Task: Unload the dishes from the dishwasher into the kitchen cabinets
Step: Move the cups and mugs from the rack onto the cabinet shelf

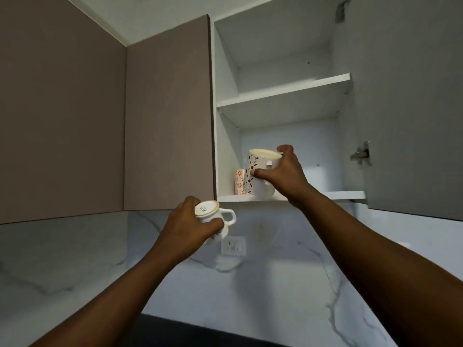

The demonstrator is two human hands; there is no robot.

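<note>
The wall cabinet stands open with a white bottom shelf [345, 195]. My right hand [283, 174] grips a white mug with black marks [253, 171], upside down and tilted, its lower edge at the front of that shelf. Behind it on the shelf stands a white cup with red flowers [239, 181]. My left hand [188, 224] holds a second white mug [213, 212] below the shelf's front edge, tipped so its base faces me and its handle points right.
The grey cabinet door [413, 108] hangs open at the right, its hinge near the shelf. A bare middle shelf [283, 92] sits above. Closed brown cabinet doors [167, 116] fill the left. A marble backsplash with a wall socket [233, 245] lies below.
</note>
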